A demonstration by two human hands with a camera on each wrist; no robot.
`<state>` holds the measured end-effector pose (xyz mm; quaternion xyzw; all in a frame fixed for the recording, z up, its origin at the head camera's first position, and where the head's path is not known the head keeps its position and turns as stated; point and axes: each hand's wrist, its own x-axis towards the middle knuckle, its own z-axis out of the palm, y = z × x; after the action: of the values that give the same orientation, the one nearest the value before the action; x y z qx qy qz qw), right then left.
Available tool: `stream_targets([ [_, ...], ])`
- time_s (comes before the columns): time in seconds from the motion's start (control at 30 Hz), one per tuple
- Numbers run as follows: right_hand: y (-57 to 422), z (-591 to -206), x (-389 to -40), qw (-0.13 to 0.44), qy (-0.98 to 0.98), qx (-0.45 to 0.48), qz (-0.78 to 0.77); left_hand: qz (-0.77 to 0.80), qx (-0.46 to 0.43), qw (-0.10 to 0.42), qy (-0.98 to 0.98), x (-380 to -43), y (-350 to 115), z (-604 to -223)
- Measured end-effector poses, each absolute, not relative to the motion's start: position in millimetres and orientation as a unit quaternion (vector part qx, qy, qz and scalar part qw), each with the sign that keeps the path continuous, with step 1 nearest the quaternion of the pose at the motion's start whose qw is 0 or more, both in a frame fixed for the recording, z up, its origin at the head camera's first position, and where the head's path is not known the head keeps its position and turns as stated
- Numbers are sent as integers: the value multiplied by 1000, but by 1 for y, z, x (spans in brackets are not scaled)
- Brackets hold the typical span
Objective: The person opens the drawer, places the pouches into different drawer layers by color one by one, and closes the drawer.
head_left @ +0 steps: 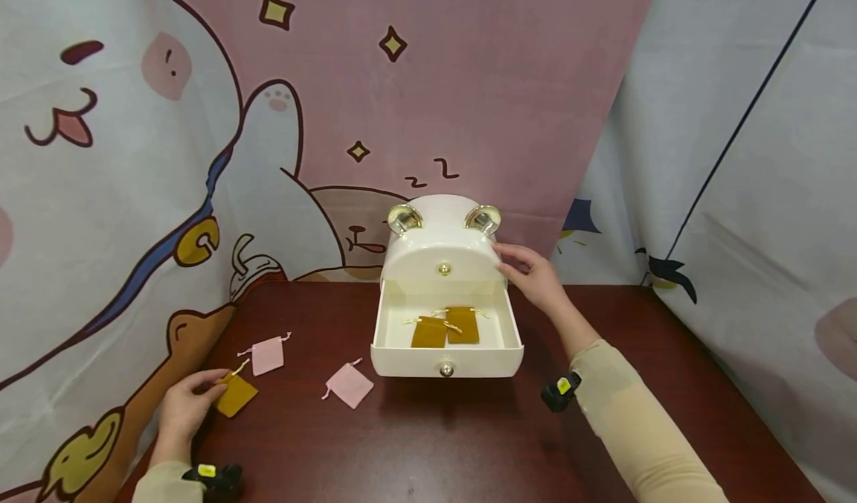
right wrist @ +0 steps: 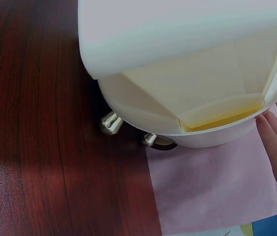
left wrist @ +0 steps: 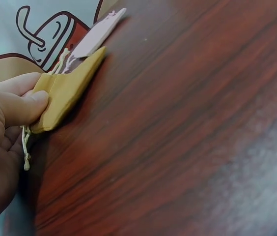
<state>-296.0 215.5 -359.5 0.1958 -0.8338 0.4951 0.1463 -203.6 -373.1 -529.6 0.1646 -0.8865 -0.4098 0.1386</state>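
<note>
Between thumb and fingers, my left hand [head_left: 184, 408] pinches a mustard-yellow drawstring pouch [head_left: 237, 396] by its gathered end, at the table's left side. In the left wrist view the pouch [left wrist: 72, 91] slants over the table with its cords dangling. A white storage box [head_left: 447, 224] with two gold ear-like rings stands at the back centre. Its lower drawer [head_left: 405, 364] is pulled out, and two yellow pouches [head_left: 428, 332] lie inside. My right hand [head_left: 535, 276] touches the box's right side with extended fingers; the right wrist view shows its fingertips [right wrist: 262, 119] at the box's edge.
A pink pouch [head_left: 268, 356] lies just beyond the left hand, and another pink pouch [head_left: 350, 385] lies left of the drawer. The dark red wooden table [head_left: 442, 443] meets a cartoon-printed cloth [head_left: 469, 101] behind and at both sides.
</note>
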Motion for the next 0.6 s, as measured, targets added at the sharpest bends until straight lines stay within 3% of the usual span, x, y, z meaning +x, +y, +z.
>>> stream_targets([
  [0.3, 215, -359, -295, 145, -836, 191, 493, -429, 170, 127, -878, -202, -372, -524],
  [0.6, 215, -359, -296, 146, -834, 196, 495, -438, 123, 160, -876, -204, -358, -507],
])
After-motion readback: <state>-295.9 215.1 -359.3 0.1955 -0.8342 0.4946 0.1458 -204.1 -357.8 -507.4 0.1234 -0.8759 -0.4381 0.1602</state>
